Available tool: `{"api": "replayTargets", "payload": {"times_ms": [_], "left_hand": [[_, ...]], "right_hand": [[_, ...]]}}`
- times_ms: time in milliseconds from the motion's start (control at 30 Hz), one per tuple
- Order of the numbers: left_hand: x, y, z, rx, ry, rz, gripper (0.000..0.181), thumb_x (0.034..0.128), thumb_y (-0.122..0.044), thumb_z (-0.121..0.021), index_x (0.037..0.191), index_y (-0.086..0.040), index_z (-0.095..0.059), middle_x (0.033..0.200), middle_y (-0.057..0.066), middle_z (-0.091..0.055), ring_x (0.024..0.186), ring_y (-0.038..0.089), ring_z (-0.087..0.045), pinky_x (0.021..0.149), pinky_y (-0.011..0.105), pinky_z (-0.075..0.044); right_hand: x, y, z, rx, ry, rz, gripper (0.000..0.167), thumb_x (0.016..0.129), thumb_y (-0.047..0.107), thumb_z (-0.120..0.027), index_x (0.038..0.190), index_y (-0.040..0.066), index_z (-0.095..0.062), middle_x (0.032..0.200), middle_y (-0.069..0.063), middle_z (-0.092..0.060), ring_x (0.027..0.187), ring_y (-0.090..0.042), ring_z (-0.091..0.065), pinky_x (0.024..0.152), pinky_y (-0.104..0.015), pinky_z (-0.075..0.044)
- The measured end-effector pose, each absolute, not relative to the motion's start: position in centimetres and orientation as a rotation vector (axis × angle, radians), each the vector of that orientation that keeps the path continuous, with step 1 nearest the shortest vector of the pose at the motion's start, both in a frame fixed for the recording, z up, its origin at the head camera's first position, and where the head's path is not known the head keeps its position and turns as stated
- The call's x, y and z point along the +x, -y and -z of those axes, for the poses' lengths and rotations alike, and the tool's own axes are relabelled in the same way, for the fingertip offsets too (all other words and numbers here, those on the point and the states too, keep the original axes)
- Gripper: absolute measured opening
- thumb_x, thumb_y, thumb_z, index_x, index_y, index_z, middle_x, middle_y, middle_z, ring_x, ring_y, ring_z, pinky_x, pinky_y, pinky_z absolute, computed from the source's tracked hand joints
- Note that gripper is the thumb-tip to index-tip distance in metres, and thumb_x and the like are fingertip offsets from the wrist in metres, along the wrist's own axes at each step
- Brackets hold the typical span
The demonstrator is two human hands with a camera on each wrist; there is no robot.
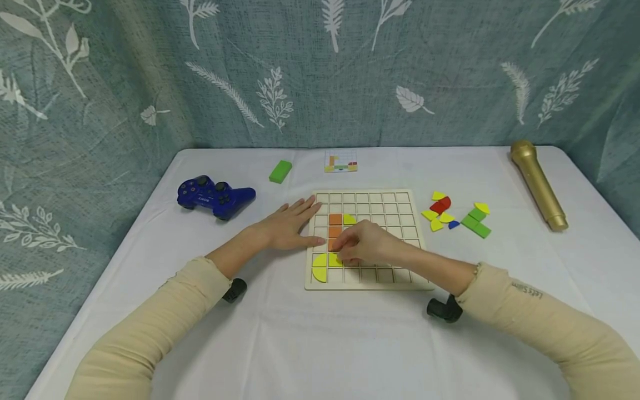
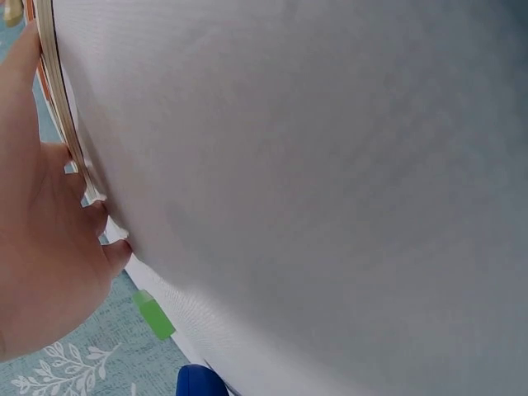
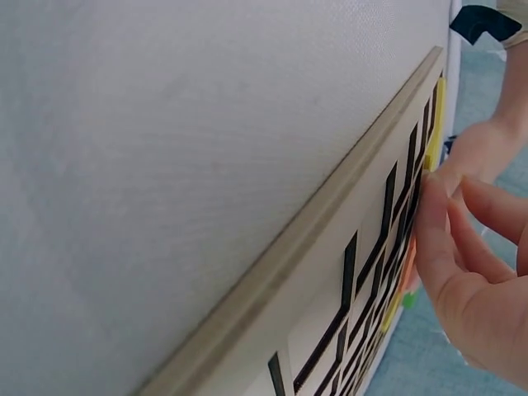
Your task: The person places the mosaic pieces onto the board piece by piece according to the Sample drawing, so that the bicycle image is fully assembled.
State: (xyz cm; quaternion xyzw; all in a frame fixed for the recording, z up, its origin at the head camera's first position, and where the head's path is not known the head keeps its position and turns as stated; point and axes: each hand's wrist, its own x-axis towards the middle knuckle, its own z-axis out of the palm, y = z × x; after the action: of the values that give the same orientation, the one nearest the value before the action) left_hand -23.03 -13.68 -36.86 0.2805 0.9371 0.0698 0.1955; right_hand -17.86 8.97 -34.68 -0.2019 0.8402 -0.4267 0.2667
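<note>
A pale wooden grid board (image 1: 390, 278) lies on the white table. My left hand (image 1: 290, 225) rests flat against its left side, fingers spread; in the left wrist view the hand (image 2: 58, 214) touches the board's edge (image 2: 62, 99). Over the lower left cells my right hand (image 1: 372, 243) pinches a yellow curved piece (image 1: 335, 260), fingertips at its right side. In the right wrist view the right hand's (image 3: 478, 256) fingers meet beside yellow. Left of that piece sit yellow rounded pieces (image 1: 319, 268). Above it stands a column of orange squares (image 1: 335, 219), with another yellow piece (image 1: 349, 219) beside the top one.
Loose yellow, red, green and blue pieces (image 1: 476, 222) lie right of the board. Behind it are a small pattern card (image 1: 341, 161) and a green block (image 1: 280, 171). A blue game controller (image 1: 215, 197) lies left; a gold microphone (image 1: 539, 186) lies far right. A patterned curtain hangs behind.
</note>
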Motion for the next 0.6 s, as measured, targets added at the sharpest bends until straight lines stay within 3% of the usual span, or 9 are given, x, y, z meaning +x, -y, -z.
{"api": "replayTargets", "payload": {"times_ms": [267, 600], "left_hand": [[-23.1, 13.6, 36.7, 0.78, -2.626, -0.199, 0.091, 0.0905, -0.068, -0.041, 0.155, -0.016, -0.002, 0.158, 0.004, 0.007, 0.144, 0.026, 0.002, 0.114, 0.047, -0.001], [-23.1, 13.6, 36.8, 0.776, -2.621, -0.204, 0.092, 0.0905, -0.067, -0.043, 0.155, -0.016, -0.002, 0.158, 0.005, 0.007, 0.144, 0.027, 0.002, 0.114, 0.048, -0.002]], "right_hand": [[-18.3, -9.1, 34.7, -0.447, -2.178, 1.222, 0.016, 0.091, 0.005, -0.064, 0.105, 0.0, -0.07, 0.086, -0.006, -0.069, 0.072, -0.016, -0.063, 0.07, -0.027, -0.054], [-19.9, -11.8, 35.1, -0.376, -1.835, 1.38, 0.036, 0.096, 0.018, -0.06, 0.124, -0.005, -0.06, 0.111, -0.014, -0.066, 0.097, -0.025, -0.065, 0.085, -0.035, -0.052]]}}
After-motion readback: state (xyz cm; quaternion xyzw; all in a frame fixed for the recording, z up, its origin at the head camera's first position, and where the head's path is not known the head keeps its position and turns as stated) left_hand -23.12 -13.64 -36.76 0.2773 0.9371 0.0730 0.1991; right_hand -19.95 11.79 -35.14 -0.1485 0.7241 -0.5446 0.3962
